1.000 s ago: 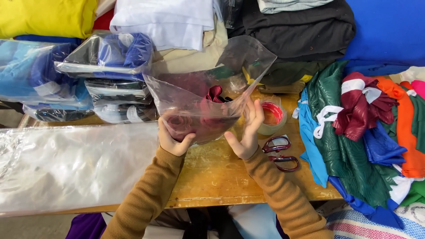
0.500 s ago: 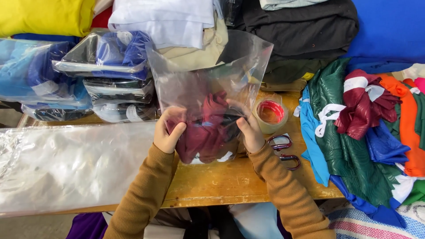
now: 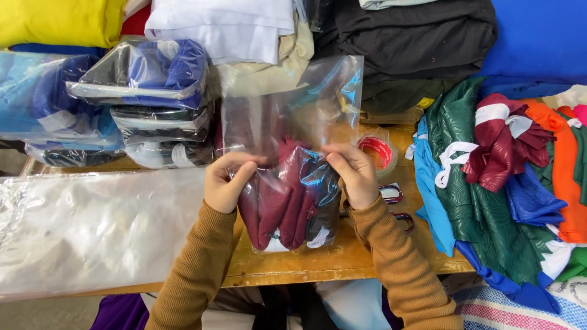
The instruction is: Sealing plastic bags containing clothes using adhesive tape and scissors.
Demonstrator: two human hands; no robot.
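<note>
A clear plastic bag (image 3: 293,116) stands upright in front of me with a folded maroon garment (image 3: 278,201) in its lower half. My left hand (image 3: 225,182) pinches the bag's left side at mid-height. My right hand (image 3: 353,174) pinches its right side at the same height. The bag's bottom rests on the wooden table (image 3: 318,263), and its empty upper half stands up above my fingers.
Bagged dark and blue garments (image 3: 147,91) are stacked at the left. A flat sheet of clear plastic bags (image 3: 92,226) lies in front of them. A red tape roll (image 3: 376,153) and scissors (image 3: 394,205) sit right of the bag. Loose coloured garments (image 3: 501,171) pile at the right, folded cloth behind.
The bag has turned from tilted and open-mouthed to upright. The maroon garment has slid down to its bottom. Both hands moved up along the bag's sides.
</note>
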